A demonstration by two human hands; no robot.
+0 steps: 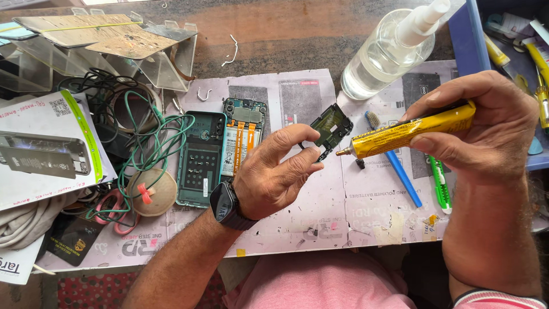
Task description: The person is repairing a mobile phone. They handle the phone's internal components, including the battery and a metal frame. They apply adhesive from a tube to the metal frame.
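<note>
**Glue nozzle meets phone part**

Right hand clamps the yellow glue tube, nozzle just beside the small dark phone cover piece. Left hand, smartwatch on the wrist, pinches that piece above the paper mat. Behind lie the opened phone, teal back cover, blue toothbrush, then the clear spray bottle.

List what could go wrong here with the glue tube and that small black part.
1. The left hand pinches the small black part by its edge only; it could slip or get glue on the fingers.
2. The yellow glue tube in the right hand has its nozzle right beside the part; a hard squeeze may overflow.
3. The opened phone lies just below; drips might land on it.
</note>
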